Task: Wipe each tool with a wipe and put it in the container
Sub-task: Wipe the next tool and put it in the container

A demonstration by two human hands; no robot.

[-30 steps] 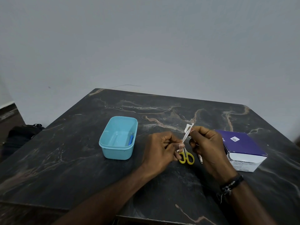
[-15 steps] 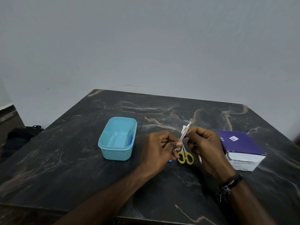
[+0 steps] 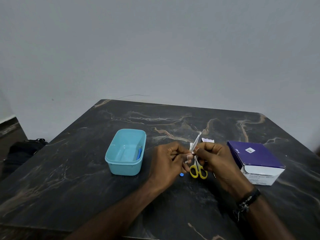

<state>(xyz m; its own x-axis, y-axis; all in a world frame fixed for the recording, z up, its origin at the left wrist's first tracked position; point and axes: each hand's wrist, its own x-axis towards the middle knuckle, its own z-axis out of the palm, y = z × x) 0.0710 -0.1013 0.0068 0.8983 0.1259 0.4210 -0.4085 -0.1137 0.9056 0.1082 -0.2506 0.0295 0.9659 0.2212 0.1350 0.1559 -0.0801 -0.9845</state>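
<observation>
The slim metal tool (image 3: 196, 142), which looks like tweezers, sits between your two hands above the table (image 3: 86, 179), just above the yellow-handled scissors (image 3: 198, 170). Its long axis runs from near-left up to far-right, with the free tip pointing away from you and the lower end buried in your fingers. Your left hand (image 3: 170, 161) has its fingers curled and pinches the lower part of the tool, with a bit of white showing under the thumb that is probably the wipe (image 3: 191, 146); how much of the tool it covers you cannot tell from here. Your right hand (image 3: 213, 157) is also curled, thumb and forefinger closed on the tool's middle.

The blue container (image 3: 125, 152) lies to the left of both hands, so your left hand is the nearer one for the drop. A blue item (image 3: 139, 153) already lies inside it against the right wall. To put the tool in, you would likely swing its tip leftward and lay it along the container's long side.

Further out, a torn white wrapper (image 3: 207, 140) lies just beyond your right hand, a small blue object (image 3: 181, 174) peeks out under your left, and the purple box of alcohol swabs (image 3: 256, 161) stands at the right.
</observation>
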